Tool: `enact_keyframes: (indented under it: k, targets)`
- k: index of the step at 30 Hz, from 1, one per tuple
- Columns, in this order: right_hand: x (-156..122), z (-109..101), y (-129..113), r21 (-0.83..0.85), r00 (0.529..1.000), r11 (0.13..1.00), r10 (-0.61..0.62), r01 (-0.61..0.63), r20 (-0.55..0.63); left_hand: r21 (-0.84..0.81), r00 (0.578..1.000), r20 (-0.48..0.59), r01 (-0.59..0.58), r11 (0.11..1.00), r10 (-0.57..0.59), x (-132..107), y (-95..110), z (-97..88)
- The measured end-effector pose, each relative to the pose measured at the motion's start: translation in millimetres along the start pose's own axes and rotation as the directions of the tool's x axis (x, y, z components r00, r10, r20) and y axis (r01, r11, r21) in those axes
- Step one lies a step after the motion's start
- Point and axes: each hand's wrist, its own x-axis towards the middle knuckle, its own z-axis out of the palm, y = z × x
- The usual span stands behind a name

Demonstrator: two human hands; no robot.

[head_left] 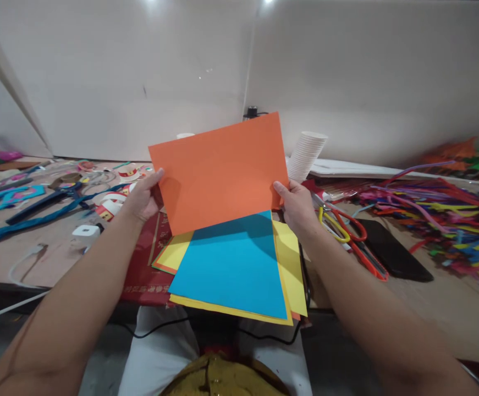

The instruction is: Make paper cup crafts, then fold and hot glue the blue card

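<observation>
An orange sheet of paper is held up and slightly tilted between both hands. My left hand pinches its left edge, thumb in front and the other fingers mostly hidden. At the lower right edge, my right hand grips it the same way. Beneath lies a blue sheet on top of a loose stack, with a yellow sheet sticking out at the right. More yellow and orange edges show at the left and front. The stack rests on a dark red printed board at the table's front edge.
Stacked paper cups lean behind my right hand. Red-handled scissors, a black phone and colourful pipe cleaners lie at the right. Leftward are blue scissors, a white charger and ribbon rolls. A pale wall stands behind.
</observation>
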Motion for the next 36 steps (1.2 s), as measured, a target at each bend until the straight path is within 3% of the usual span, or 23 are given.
enact_keyframes:
  k: [4,9,13,18,22,29,36]
  targets:
    - [6.9,-4.8,5.9,-0.01,0.999,0.999,-0.048,0.048,0.0,0.041,1.0,0.001,0.009,0.999,-0.009,0.2,5.7,-4.5]
    - [5.8,-4.2,7.8,-0.004,0.999,0.999,-0.036,0.036,0.008,0.19,0.994,0.112,-0.002,0.982,-0.02,-6.2,-5.5,2.2]
    - [1.0,-1.3,5.0,0.023,1.0,1.0,0.011,-0.011,0.023,0.196,0.988,0.152,-0.048,0.979,0.018,-7.8,-14.0,7.6]
    - [-0.1,1.2,4.5,0.124,0.997,0.992,-0.015,0.005,0.072,0.196,0.994,0.082,-0.089,0.977,0.075,-4.2,-17.5,10.0]
    - [0.9,-0.1,6.9,0.1,0.993,0.992,-0.085,0.077,0.076,0.209,0.995,0.022,-0.102,0.972,0.1,-3.2,-18.9,10.7]
    - [0.4,-3.2,5.1,-0.042,0.996,0.998,-0.045,0.049,0.081,0.186,0.99,0.039,-0.138,0.973,0.133,-5.5,-17.4,11.7]
    - [1.0,-3.2,7.8,-0.031,0.998,0.999,-0.028,0.029,0.055,0.138,0.997,0.05,-0.07,0.988,0.064,-6.1,-15.9,12.4]
